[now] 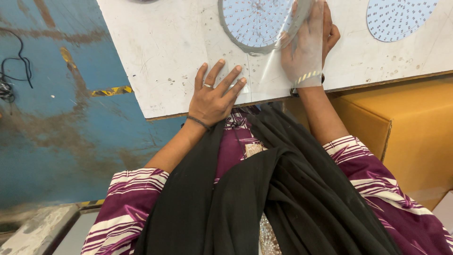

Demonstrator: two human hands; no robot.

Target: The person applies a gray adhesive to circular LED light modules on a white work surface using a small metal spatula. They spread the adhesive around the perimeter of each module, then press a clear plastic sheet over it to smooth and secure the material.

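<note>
1. My left hand (214, 97) lies flat, fingers spread, palm down on the clear plastic bag (269, 66) near the front edge of the white table (160, 52); it grips nothing
2. My right hand (309, 45) is inside the bag, fingers extended against the round disc (257, 21); I cannot tell whether they close on it
3. The disc sits in the bag mouth at the table's far side
4. A second disc (398, 16) lies well apart to the right
5. A cardboard box (406, 137) stands beside the table; black cables (12, 75) lie on the blue floor (52, 141)
</note>
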